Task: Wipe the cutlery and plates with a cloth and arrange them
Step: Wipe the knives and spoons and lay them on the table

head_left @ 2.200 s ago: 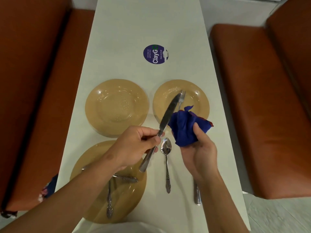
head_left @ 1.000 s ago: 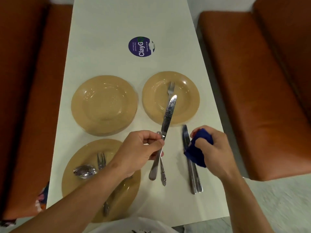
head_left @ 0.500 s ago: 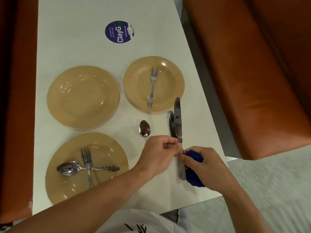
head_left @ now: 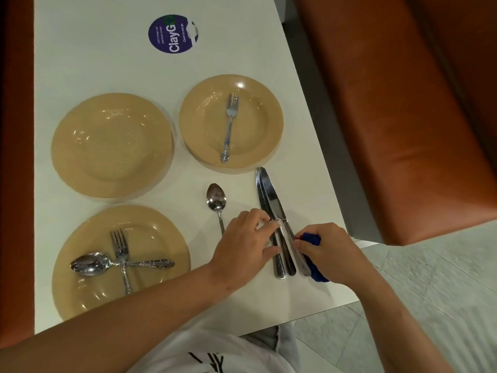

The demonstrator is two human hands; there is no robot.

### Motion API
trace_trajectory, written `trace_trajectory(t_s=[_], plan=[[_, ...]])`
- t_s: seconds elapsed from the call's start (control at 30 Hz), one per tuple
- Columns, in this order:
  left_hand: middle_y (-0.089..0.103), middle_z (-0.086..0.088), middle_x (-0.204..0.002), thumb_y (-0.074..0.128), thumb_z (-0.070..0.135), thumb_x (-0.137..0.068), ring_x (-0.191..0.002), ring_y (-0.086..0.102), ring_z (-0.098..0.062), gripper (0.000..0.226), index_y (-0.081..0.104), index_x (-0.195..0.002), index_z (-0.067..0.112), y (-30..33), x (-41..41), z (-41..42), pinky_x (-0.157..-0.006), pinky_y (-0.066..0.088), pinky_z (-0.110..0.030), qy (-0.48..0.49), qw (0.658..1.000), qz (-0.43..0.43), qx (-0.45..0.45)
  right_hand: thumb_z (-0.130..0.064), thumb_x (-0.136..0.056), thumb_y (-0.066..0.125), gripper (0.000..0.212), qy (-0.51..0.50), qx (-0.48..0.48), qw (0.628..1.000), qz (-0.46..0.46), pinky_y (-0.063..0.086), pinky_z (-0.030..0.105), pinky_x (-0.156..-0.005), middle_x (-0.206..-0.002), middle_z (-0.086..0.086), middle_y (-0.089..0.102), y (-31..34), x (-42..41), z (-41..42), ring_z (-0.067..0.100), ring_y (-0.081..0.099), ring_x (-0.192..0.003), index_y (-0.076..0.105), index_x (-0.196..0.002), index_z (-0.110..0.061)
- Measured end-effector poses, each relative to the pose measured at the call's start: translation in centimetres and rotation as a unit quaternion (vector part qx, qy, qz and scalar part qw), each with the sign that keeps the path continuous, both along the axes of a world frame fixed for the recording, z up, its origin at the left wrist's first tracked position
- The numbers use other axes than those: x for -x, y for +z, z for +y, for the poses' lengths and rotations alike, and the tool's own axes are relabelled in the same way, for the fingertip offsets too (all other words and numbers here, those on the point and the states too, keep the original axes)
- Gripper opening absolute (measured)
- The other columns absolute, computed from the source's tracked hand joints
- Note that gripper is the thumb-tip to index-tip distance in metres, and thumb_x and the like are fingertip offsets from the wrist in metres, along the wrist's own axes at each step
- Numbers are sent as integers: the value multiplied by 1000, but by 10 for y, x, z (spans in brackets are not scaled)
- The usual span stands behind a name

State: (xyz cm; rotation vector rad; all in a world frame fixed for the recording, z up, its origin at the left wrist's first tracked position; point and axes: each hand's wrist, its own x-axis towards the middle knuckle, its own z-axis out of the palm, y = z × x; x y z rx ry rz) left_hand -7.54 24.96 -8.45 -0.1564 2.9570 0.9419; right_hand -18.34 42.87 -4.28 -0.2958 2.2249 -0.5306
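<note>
Right now your shiny knives (head_left: 271, 208) are lying side by side on the white bench (head_left: 107, 63), blades pointing at the plate (head_left: 258, 146) holding a fork (head_left: 230, 125). Your left hand (head_left: 244, 249) is pinching their handles with curled fingers, while your right hand (head_left: 330, 251) is gripping the bunched blue cloth (head_left: 313, 239) against them. A spoon (head_left: 216, 201) is lying just left, with two more plates (head_left: 110, 146) beyond.

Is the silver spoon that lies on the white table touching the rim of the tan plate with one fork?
Apart. In the head view, bare white table shows between the bowl of the silver spoon and the near rim of the tan plate holding one fork.
</note>
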Motion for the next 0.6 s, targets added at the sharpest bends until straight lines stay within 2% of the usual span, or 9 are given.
trace_trajectory(t_s=[0.1, 0.27, 0.37, 0.5, 0.6], plan=[[61, -6, -117, 88, 39, -78, -96, 61, -25, 51, 71, -122, 20, -2, 1, 2, -80, 58, -41, -9, 1000, -6, 17, -32, -102, 65, 10, -2, -7, 1000, 21, 47, 19, -68, -89, -14, 70, -7, -2, -3, 11, 65, -80, 72, -96, -34], [63, -9, -116, 88, 38, -80, -99, 62, -27, 44, 76, -118, 19, -6, 1, 4, -79, 57, -41, -27, 999, 16, 40, -36, -100, 66, 11, 23, -37, 997, 68, 57, 33, -82, -94, -8, 73, -12, -7, -8, 17, 67, -85, 75, -102, -30], [64, -8, -116, 87, 39, -80, -102, 62, -27, 44, 76, -117, 19, -9, 0, 3, -79, 55, -40, -26, 998, 25, 44, -38, -99, 66, 11, 29, -38, 993, 103, 60, 37, -83, -94, -7, 74, -11, -10, -9, 18, 67, -85, 74, -103, -31], [64, -8, -118, 87, 40, -80, -104, 62, -28, 44, 76, -117, 20, -11, -1, 2, -80, 54, -40, -18, 998, 37, 50, -37, -99, 67, 6, 25, -24, 994, 106, 58, 32, -83, -94, -11, 72, -12, -12, -8, 16, 66, -85, 70, -104, -35], [63, -7, -119, 85, 42, -81, -105, 60, -27, 43, 76, -118, 22, -14, -2, 0, -82, 53, -40, -15, 998, 41, 53, -34, -100, 66, 7, 2, 4, 996, 87, 51, 14, -62, -90, -13, 71, -10, -10, -7, 17, 68, -75, 66, -95, -39]])
